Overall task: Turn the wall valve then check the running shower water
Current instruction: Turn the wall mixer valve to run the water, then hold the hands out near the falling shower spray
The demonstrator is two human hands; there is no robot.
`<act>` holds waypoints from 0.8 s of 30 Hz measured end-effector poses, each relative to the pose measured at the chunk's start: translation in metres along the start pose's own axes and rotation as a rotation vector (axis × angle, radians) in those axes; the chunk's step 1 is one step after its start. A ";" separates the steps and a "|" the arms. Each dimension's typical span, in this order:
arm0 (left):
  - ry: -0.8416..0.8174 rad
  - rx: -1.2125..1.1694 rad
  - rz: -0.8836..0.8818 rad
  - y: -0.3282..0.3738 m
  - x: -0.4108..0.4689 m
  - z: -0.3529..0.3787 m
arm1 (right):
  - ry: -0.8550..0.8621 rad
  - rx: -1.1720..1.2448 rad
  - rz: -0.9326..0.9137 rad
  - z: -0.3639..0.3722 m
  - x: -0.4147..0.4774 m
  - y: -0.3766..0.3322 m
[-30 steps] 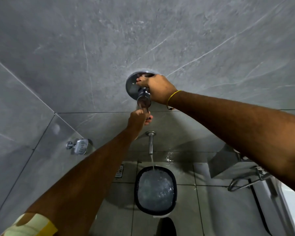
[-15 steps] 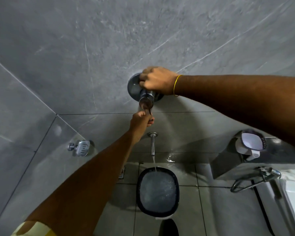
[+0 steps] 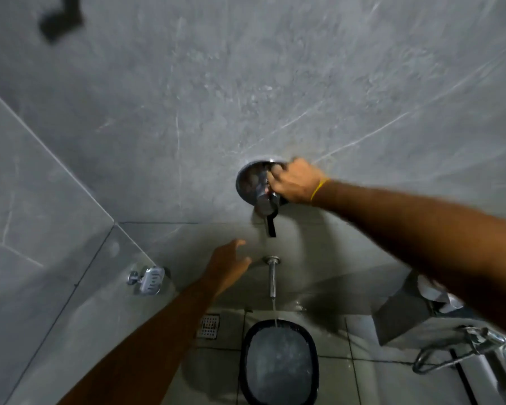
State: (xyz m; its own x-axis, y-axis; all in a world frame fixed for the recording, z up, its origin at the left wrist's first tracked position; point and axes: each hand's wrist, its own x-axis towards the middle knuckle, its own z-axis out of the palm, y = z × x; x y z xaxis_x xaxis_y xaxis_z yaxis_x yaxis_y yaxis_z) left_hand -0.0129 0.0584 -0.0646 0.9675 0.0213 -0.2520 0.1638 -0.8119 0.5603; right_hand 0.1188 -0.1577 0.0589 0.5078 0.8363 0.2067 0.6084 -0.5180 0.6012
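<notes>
A round chrome wall valve [image 3: 250, 182] sits on the grey marble wall, with a chrome knob and a dark lever [image 3: 270, 226] hanging below it. My right hand [image 3: 294, 182], a yellow band at its wrist, is closed on the upper knob of the valve. My left hand [image 3: 228, 263] hovers open below and left of the lever, touching nothing. Under the valve a chrome spout [image 3: 272, 276] sends a thin stream of water [image 3: 274, 312] into a dark-rimmed bucket [image 3: 247, 372] full of water on the floor.
A chrome soap dish [image 3: 149, 279] sticks out of the left wall. A floor drain [image 3: 208, 325] lies left of the bucket. At the right are a grey ledge [image 3: 403, 311] and a chrome fitting [image 3: 462, 343]. A dark object [image 3: 60, 20] shows at top left.
My left hand has let go of the lever and dropped down to the left, fingers spread. My right hand stays on the valve knob. The view has tilted up.
</notes>
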 end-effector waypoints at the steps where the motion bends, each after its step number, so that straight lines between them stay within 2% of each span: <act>1: 0.033 0.041 0.009 -0.006 -0.006 -0.009 | -0.094 0.123 0.175 0.005 -0.003 -0.011; 3: 0.157 0.072 0.055 -0.013 -0.015 -0.029 | -0.210 0.395 0.468 0.006 -0.003 -0.030; 5: 0.294 0.144 0.151 -0.014 -0.021 -0.058 | -0.173 0.674 0.663 -0.003 -0.007 -0.042; 7: 0.349 0.183 0.165 -0.001 -0.026 -0.093 | -0.177 0.864 0.737 -0.017 -0.016 -0.048; 9: 0.463 0.219 0.216 0.016 -0.034 -0.133 | -0.183 0.923 0.762 -0.037 -0.030 -0.049; 12: 0.645 0.311 0.365 0.049 -0.060 -0.187 | -0.081 0.902 0.817 -0.083 -0.049 -0.034; 15: 0.824 0.307 0.475 0.084 -0.100 -0.239 | 0.172 0.749 0.883 -0.150 -0.063 -0.007; 19: 0.978 0.262 0.634 0.123 -0.150 -0.293 | 0.473 0.619 0.943 -0.241 -0.080 0.027; 24: 1.149 0.222 0.750 0.150 -0.203 -0.331 | 0.615 0.468 0.914 -0.327 -0.094 0.043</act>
State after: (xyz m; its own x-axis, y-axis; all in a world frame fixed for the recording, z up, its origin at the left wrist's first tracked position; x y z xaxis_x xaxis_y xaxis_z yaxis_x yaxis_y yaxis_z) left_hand -0.1210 0.1251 0.3323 0.4421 -0.0812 0.8933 -0.3883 -0.9151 0.1090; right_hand -0.1025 -0.1994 0.3178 0.5691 0.0043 0.8222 0.4017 -0.8740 -0.2735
